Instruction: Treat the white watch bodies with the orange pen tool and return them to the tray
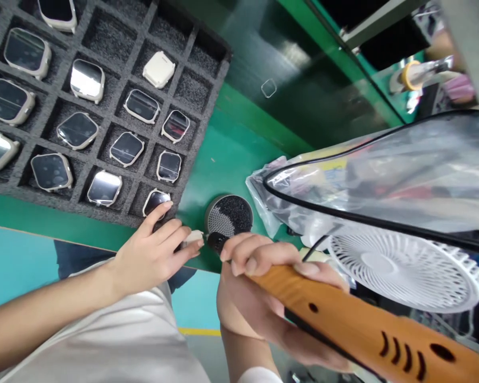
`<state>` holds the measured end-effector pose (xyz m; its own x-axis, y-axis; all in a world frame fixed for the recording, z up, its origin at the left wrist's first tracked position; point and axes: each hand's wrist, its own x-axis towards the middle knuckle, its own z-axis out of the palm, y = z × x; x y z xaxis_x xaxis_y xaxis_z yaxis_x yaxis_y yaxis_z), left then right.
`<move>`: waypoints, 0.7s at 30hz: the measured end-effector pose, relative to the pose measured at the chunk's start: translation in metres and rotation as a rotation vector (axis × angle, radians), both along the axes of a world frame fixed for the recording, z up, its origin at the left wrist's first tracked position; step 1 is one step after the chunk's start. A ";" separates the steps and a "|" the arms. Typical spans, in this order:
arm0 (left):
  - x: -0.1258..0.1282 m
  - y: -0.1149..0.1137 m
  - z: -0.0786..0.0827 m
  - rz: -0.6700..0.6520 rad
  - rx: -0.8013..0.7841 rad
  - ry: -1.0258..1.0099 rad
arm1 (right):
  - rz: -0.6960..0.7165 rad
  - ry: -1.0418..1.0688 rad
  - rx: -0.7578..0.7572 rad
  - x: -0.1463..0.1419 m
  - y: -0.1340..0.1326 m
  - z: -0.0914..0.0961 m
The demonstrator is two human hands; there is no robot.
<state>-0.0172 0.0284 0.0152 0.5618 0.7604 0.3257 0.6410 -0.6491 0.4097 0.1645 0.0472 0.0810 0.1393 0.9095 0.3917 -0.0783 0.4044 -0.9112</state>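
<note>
My left hand (155,250) pinches a small beige watch case (193,236) at the green bench's near edge, its index finger reaching toward the watch (156,201) in the tray's nearest corner. My right hand (259,282) is wrapped round an orange electric screwdriver (367,324), whose dark tip (215,242) touches the small case. A black foam tray (199,69) at upper left holds several watch cases in its cells, most with dark glass faces up and one (158,69) with its beige back up.
A round metal tin (228,215) of tiny screws sits just behind the screwdriver tip. A white desk fan (403,268) lies at right under a clear plastic-covered frame (383,175) with a black cable. Tape rolls and clutter stand at the far right (411,74).
</note>
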 end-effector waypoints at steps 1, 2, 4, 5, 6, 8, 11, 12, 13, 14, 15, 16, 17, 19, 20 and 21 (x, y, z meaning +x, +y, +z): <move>-0.001 0.000 0.000 -0.002 -0.009 -0.003 | -0.033 -0.005 0.009 0.002 0.001 0.002; -0.001 -0.001 0.001 -0.012 -0.024 -0.006 | -0.088 -0.008 0.018 0.004 0.003 0.004; -0.004 -0.001 0.002 -0.065 -0.059 -0.011 | -0.207 0.001 0.027 0.006 0.006 0.005; -0.005 -0.002 0.002 -0.097 -0.071 -0.013 | -0.239 0.009 0.020 0.008 0.008 0.004; -0.006 -0.002 0.002 -0.119 -0.075 -0.015 | -0.247 0.015 0.012 0.009 0.009 0.002; -0.006 -0.003 0.001 -0.123 -0.071 -0.010 | -0.232 0.019 -0.003 0.013 0.012 -0.003; -0.003 -0.003 -0.001 -0.063 -0.047 0.019 | -0.222 0.018 -0.008 0.017 0.013 -0.010; -0.002 -0.003 -0.001 -0.044 -0.033 0.029 | -0.224 0.021 -0.011 0.017 0.013 -0.011; -0.001 -0.003 -0.001 -0.034 -0.022 0.037 | -0.224 0.023 -0.012 0.018 0.013 -0.012; 0.000 -0.003 0.000 -0.031 -0.018 0.039 | -0.223 0.026 -0.017 0.018 0.013 -0.012; 0.000 -0.003 0.000 -0.033 -0.024 0.037 | -0.223 0.028 -0.025 0.018 0.013 -0.012; 0.000 -0.003 0.001 -0.043 -0.038 0.033 | -0.223 0.030 -0.036 0.018 0.013 -0.012; 0.000 -0.003 0.002 -0.054 -0.056 0.026 | -0.222 0.032 -0.044 0.017 0.013 -0.011; -0.002 -0.003 0.002 -0.069 -0.084 0.014 | -0.225 0.036 -0.047 0.016 0.013 -0.010; -0.002 -0.003 0.002 -0.073 -0.088 0.010 | -0.227 0.038 -0.047 0.016 0.013 -0.009; -0.003 -0.003 0.002 -0.076 -0.087 0.006 | -0.229 0.040 -0.046 0.015 0.012 -0.009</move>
<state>-0.0197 0.0255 0.0175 0.6207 0.7409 0.2566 0.5942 -0.6580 0.4626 0.1796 0.0594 0.0723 0.3588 0.8691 0.3406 -0.0256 0.3740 -0.9271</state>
